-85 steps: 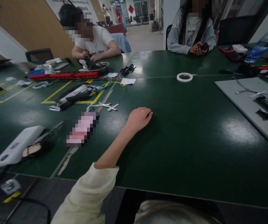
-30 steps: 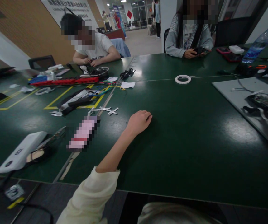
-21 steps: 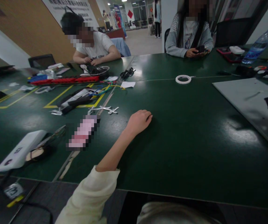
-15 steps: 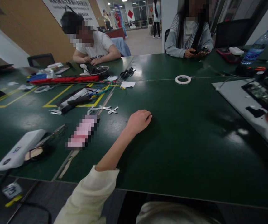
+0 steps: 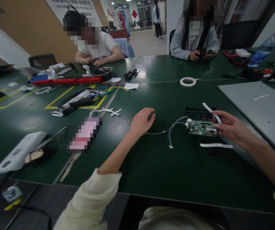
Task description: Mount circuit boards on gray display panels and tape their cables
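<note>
My right hand [image 5: 231, 127] grips the right edge of a green circuit board [image 5: 201, 127] set in a black frame [image 5: 197, 112], held above the table. White tape strips stick out from the frame's upper and lower edges; the upper strip [image 5: 211, 112] passes by my fingertips. Grey cables [image 5: 172, 127] trail from the board's left side, one of them reaching toward my left wrist. On the green tabletop rests my left hand [image 5: 142, 121], fingers curved, with a gap between thumb and fingers and nothing visible in it.
A phone [image 5: 84, 134], a white power bank [image 5: 19, 153] and crossed tape strips [image 5: 112, 111] lie to the left. A tape roll [image 5: 187, 81] is farther back. At right are a grey panel [image 5: 245, 95] and a water bottle [image 5: 264, 48]. Two people sit across the table.
My right hand has brought the circuit board from over the grey panel at the far right toward the middle. My left hand's fingers have spread slightly from the thumb.
</note>
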{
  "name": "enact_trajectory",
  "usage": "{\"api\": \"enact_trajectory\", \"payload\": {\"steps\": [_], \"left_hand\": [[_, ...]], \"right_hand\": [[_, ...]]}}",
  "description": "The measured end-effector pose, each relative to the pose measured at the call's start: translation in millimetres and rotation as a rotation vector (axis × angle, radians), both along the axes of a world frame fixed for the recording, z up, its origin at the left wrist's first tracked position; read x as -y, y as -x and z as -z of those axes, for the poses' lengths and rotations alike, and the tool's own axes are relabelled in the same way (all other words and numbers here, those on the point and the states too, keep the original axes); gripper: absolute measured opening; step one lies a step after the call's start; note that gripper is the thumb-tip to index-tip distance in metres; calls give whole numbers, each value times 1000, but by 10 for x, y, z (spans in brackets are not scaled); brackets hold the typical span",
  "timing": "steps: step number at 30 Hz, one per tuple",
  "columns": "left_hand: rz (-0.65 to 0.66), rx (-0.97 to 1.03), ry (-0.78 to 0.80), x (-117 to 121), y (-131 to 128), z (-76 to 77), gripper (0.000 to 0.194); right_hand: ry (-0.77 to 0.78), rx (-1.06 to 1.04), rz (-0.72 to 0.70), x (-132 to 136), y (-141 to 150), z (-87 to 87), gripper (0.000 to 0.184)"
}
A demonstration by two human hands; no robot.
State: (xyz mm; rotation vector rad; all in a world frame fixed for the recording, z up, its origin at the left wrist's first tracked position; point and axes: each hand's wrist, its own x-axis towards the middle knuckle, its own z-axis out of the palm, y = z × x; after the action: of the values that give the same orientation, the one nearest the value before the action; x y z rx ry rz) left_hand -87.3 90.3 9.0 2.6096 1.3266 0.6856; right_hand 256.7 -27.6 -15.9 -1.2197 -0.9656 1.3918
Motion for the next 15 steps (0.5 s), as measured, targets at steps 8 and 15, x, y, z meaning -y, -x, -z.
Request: {"api": "enact_trajectory", "payload": {"steps": [8, 15], "left_hand": [[236, 523, 664, 55, -159, 124, 31], [341, 619, 1133, 307, -334, 135, 49]], "right_hand": [[33, -64, -176, 50, 266, 96, 55], [26, -118, -312, 97, 427, 88, 56]]}}
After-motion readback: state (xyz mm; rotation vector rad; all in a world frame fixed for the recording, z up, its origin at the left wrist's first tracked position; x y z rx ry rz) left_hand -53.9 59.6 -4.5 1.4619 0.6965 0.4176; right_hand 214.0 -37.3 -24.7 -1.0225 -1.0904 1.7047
